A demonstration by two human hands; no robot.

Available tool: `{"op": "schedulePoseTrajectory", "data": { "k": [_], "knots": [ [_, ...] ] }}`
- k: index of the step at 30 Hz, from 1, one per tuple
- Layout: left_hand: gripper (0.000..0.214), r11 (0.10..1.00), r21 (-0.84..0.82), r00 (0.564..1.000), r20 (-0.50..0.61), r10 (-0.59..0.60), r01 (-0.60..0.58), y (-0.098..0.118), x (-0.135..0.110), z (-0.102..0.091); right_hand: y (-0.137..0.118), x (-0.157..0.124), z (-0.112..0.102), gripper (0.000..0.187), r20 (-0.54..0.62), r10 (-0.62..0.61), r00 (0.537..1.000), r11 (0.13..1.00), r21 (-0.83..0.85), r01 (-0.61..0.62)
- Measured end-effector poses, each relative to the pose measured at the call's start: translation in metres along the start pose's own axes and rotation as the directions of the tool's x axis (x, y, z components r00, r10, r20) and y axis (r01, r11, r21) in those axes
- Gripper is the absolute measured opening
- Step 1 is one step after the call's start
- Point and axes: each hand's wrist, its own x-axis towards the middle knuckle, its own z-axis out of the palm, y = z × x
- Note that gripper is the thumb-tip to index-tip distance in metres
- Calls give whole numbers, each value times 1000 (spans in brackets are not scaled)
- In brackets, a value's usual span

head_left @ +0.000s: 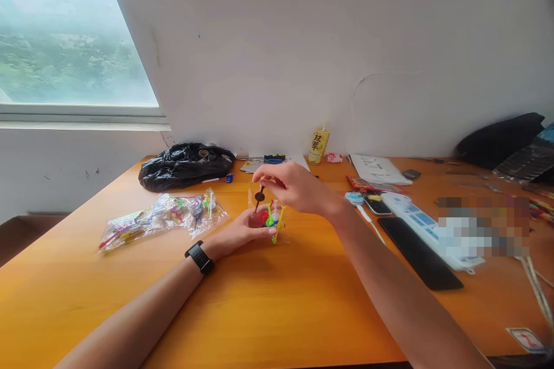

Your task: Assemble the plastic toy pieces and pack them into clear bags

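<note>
My left hand (pixel 242 233), with a black band on its wrist, rests on the orange table (pixel 277 311) and grips a small cluster of coloured plastic pieces (pixel 270 220) with red, green, blue and yellow parts sticking up. My right hand (pixel 294 187) hovers just above it, fingers pinched on a thin dark stick with a round head (pixel 259 197) that points down toward the cluster. To the left lie clear plastic bags (pixel 164 216) with more small coloured pieces inside.
A black plastic bag (pixel 186 166) lies at the back by the wall. A yellow packet (pixel 319 145), papers (pixel 378 169), a white power strip (pixel 415 220), a black phone (pixel 419 253) and a dark bag (pixel 497 138) fill the right side.
</note>
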Motion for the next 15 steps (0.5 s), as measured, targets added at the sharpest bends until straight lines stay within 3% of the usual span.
{"op": "schedulePoseTrajectory", "data": {
  "k": [3,10,12,15],
  "knots": [
    [47,1000,2,999,-46,-6,6,1,-2,1,-4,0,3,25,33,9,999,1000,25,-10],
    [57,998,-67,993,-121,-20,12,-6,-1,-3,5,0,-4,21,-183,63,981,995,-63,-75],
    [63,998,-56,991,-131,-34,27,-8,0,-5,15,-2,-6,28,-140,91,986,994,-53,-100],
    [58,1000,-23,994,-109,-8,5,-10,0,-5,30,-4,-6,35,47,134,990,990,40,-136]
  ]
}}
